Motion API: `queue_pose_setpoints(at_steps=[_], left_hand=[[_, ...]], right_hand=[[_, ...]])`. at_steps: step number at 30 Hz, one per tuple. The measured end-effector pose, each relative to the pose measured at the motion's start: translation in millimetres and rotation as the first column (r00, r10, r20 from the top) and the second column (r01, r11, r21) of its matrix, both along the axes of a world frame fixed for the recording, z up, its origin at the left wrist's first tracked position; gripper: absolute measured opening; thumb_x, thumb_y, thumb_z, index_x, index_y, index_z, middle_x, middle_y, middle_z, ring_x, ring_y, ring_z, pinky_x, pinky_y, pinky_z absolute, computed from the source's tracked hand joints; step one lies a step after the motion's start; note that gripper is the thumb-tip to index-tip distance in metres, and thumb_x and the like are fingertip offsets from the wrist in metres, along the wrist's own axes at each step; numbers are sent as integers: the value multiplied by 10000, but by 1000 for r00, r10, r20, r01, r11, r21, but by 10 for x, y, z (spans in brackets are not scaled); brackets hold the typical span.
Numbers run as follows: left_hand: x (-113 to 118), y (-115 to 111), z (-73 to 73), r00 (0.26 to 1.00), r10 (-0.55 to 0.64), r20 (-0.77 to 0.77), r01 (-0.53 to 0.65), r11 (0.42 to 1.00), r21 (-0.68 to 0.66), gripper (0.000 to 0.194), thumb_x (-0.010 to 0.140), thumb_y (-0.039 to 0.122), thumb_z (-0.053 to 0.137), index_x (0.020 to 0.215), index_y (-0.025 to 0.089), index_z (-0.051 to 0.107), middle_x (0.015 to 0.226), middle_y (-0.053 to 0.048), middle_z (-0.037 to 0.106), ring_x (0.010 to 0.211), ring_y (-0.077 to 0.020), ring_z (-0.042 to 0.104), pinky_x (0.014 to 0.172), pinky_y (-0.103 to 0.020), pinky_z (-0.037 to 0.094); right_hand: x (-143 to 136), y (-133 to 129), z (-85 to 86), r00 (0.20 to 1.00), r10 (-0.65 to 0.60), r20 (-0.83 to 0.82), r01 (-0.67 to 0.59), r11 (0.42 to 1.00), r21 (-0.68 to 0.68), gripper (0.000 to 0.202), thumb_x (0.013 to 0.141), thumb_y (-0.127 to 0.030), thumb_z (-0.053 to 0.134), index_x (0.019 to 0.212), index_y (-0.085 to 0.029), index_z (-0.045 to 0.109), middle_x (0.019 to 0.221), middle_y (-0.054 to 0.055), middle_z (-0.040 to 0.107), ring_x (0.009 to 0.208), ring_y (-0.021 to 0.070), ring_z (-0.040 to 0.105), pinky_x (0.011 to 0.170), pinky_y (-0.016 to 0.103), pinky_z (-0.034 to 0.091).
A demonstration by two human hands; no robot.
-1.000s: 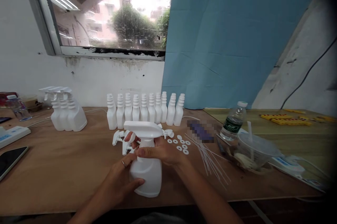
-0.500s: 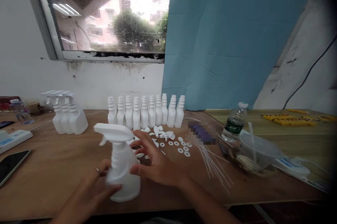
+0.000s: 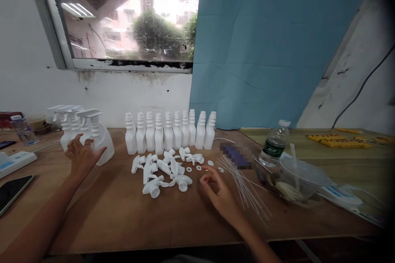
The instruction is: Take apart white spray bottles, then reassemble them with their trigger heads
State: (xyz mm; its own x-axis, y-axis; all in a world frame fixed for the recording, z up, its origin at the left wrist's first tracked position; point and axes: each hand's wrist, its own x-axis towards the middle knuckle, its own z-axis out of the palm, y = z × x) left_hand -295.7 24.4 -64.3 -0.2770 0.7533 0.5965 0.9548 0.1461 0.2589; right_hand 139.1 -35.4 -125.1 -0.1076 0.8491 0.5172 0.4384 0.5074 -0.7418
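imo ease the open left hand [image 3: 80,158] off the white plastic spray bottle [image 3: 108,155] gently, half-open right hand [image 3: 222,198] clear of those flat white rings [image 3: 189,169].

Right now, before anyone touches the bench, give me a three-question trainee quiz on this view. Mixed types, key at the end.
1. True or false: every bottle in the row of ten white bottles along the wall has a spray head fitted.
2. Which lies nearest the fingertips of the right hand?
A) the phone
B) the flat white discs
C) the water bottle
3. Fill in: a finger of the left hand wears a ____.

Key: 1 false; 2 B; 3 ring.
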Motion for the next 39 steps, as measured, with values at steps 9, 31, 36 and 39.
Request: queue_pose_setpoints(at_steps=[9,31,36,39], left_hand=[[-33,156,-20,999,32,29,-36,989,146,632,937,564,399,1251,16,370,1472,-254,178,1359,-471,169,1010,-685,222],[1509,-1044,-675,524,-829,197,852,502,-150,357,951,296,493,1307,304,516,1264,-19,627,1110,-177,608,963,-279,491],[1683,-1063,-682,453,-720,526,873,477,-100,342,949,325,477,1281,302,556,1252,-4,646,1124,-183,612,989,-289,474],[1716,-1001,-734,386,-680,624,893,444,-69,352,946,331,470,1279,267,565,1276,-27,635,1144,-196,604,1012,-315,457]], right_hand=[[597,207,-63,869,-263,420,194,960,200,222,898,-230,460,1069,-197,599,1098,109,603,1044,256,576,940,420,455],[-97,-344,37,925,203,320,-150,972,-183,166,810,-82,570,872,-223,632,799,-4,626,758,166,607,713,271,485],[-377,-340,39,976,199,87,-210,969,128,103,899,-228,588,856,-230,682,825,32,660,774,178,627,719,282,518],[-525,-356,71,956,232,178,-273,925,265,224,930,-163,515,1032,-254,692,939,57,669,872,194,617,784,325,522]])
